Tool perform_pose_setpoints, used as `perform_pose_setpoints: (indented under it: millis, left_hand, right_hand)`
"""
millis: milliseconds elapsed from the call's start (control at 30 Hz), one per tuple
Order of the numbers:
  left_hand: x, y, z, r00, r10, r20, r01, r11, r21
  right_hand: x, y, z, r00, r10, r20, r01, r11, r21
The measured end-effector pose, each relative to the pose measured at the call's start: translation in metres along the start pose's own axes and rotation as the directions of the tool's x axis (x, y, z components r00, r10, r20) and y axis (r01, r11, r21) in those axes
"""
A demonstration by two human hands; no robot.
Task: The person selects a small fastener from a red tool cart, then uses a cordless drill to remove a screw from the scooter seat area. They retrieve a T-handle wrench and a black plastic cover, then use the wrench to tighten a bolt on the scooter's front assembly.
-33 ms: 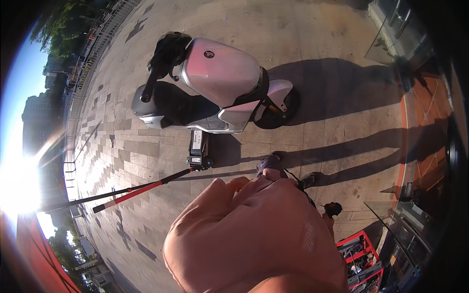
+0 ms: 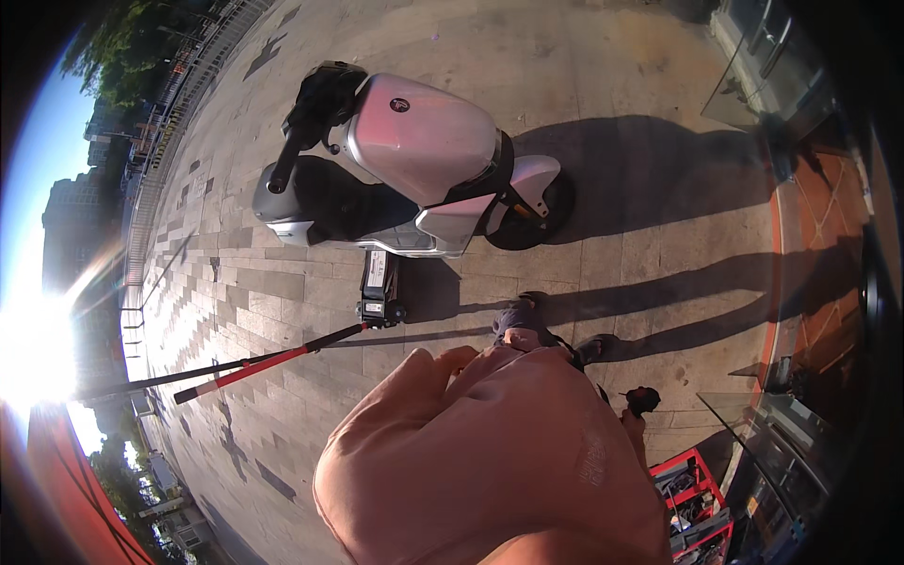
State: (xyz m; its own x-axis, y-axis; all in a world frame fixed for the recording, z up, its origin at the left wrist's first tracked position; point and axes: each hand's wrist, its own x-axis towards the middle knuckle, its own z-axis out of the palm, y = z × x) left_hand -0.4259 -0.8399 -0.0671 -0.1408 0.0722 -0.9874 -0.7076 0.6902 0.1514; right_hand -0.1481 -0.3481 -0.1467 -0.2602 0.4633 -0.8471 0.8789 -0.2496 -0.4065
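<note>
In the head view, the right hand (image 2: 635, 426) was wrapped around a dark tool (image 2: 644, 401), just beyond the pink shirt (image 2: 499, 443); it looked stiff and probably heavy, best taken by its covered end; the left hand (image 2: 458, 359) lay near the shirt, spread or closed I could not tell

A small black object (image 2: 644, 401) is sitting in the right hand (image 2: 634, 427), out at the person's right side. Its bulky, uneven end is sticking out past the hand, standing dark against the paving (image 2: 680, 372) beyond. The hand is covering its other end, and its exact kind is proving too small to tell.
</note>
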Motion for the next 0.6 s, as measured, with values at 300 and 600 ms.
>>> perform_pose_setpoints:
  millis: [300,600]
  left_hand:
    - [0.025,0.063,0.140,0.987,0.128,-0.100,-0.154,0.934,-0.322]
    - [0.062,0.223,0.150,0.953,0.046,-0.300,-0.091,0.986,-0.137]
  right_hand:
    - [0.060,-0.140,-0.104,0.992,-0.126,-0.002,0.126,0.990,-0.060]
    - [0.120,-0.185,-0.193,0.999,-0.051,0.001,0.051,0.992,-0.114]
